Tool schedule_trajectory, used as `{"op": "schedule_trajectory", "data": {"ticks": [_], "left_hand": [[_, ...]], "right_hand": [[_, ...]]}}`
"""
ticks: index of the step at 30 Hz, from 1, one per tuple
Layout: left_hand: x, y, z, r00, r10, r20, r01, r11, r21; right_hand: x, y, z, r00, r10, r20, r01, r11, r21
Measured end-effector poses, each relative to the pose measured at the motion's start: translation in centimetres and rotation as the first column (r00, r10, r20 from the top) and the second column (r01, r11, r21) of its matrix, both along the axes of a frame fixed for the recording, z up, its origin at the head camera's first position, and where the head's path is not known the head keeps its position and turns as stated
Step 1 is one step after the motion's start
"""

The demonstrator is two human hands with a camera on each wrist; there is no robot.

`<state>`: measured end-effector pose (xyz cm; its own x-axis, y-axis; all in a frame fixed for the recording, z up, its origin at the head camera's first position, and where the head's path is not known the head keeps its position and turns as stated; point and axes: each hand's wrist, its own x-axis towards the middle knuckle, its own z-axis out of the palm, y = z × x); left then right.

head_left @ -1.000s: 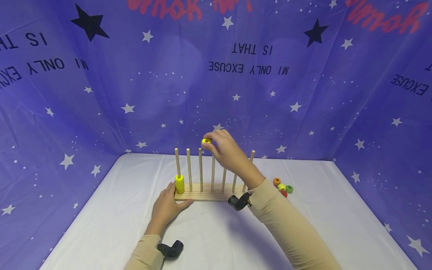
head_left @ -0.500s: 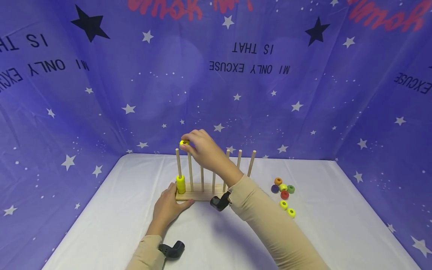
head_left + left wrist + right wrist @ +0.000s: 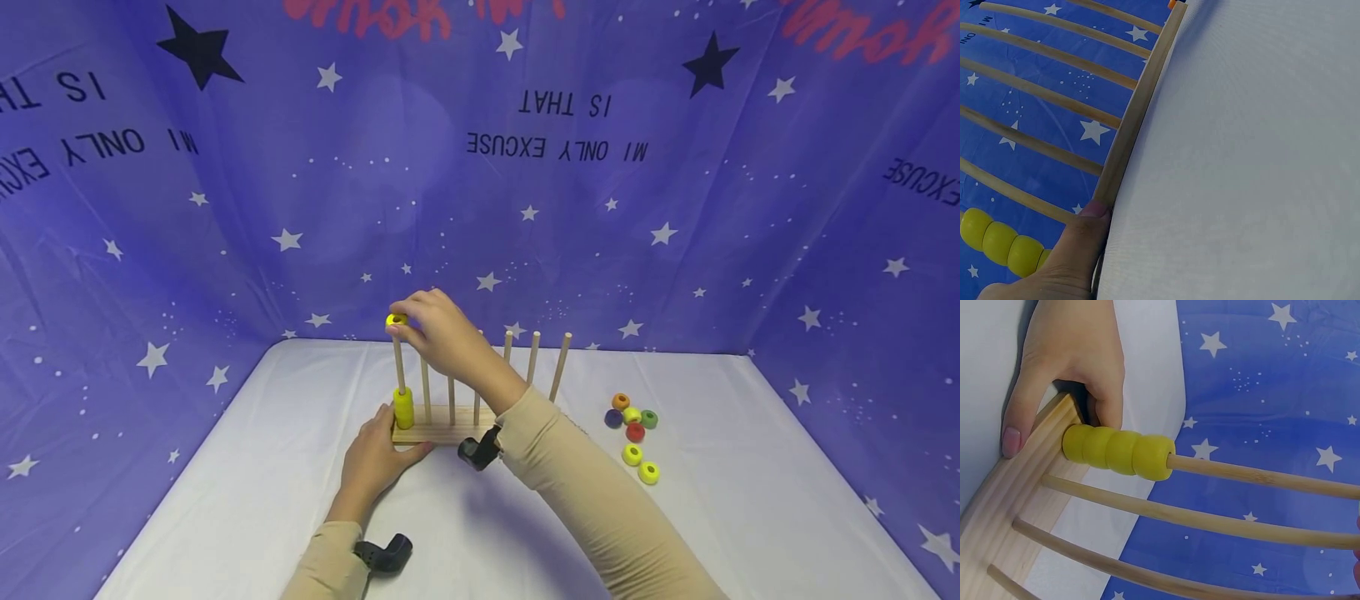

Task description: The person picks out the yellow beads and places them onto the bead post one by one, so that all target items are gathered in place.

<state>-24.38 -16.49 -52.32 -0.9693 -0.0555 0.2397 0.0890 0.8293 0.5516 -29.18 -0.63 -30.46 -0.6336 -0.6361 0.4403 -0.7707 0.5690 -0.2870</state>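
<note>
A wooden peg rack with a row of upright pegs stands on the table. Several yellow beads are stacked at the bottom of its leftmost peg. My left hand grips the rack's left end; in the right wrist view the hand has its thumb along the front edge and fingers on the other side. Between thumb and fingers, my right hand pinches a yellow bead at the top of the leftmost peg. Whether the peg tip is inside the bead's hole I cannot tell.
Loose beads lie on the white tablecloth right of the rack: orange, dark blue, green, red and several yellow ones. A blue star-printed curtain surrounds the table's back and sides.
My right hand has carried the yellow bead leftward, from above the middle pegs to the leftmost peg's top. Beads its arm covered now show. My left hand has stayed on the rack.
</note>
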Motion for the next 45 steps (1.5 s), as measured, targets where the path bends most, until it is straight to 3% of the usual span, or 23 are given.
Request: {"op": "schedule_trajectory", "data": {"ticks": [13,24,35,45], "left_hand": [[0.1,0.0,0.1,1.000,0.009,0.009,-0.009,1.000,0.005],[0.0,0.3,0.3,1.000,-0.003,0.008,0.003,1.000,-0.002],[0.2,0.3,0.6,1.000,0.003,0.019,-0.003,1.000,-0.001],[0.1,0.3,0.3,0.998,0.008,0.058,-0.009,1.000,0.010]], "right_hand": [[0.0,-0.2,-0.2,1.000,-0.007,0.031,0.006,0.999,0.034],[0.1,0.5,0.0,1.000,-0.009,0.002,0.009,1.000,0.005],[1.1,3.3,1.9,0.998,-0.027,-0.061,0.021,0.995,-0.097],[2.4,6.8,2.8,0.990,-0.044,-0.136,0.024,0.989,-0.144]]}}
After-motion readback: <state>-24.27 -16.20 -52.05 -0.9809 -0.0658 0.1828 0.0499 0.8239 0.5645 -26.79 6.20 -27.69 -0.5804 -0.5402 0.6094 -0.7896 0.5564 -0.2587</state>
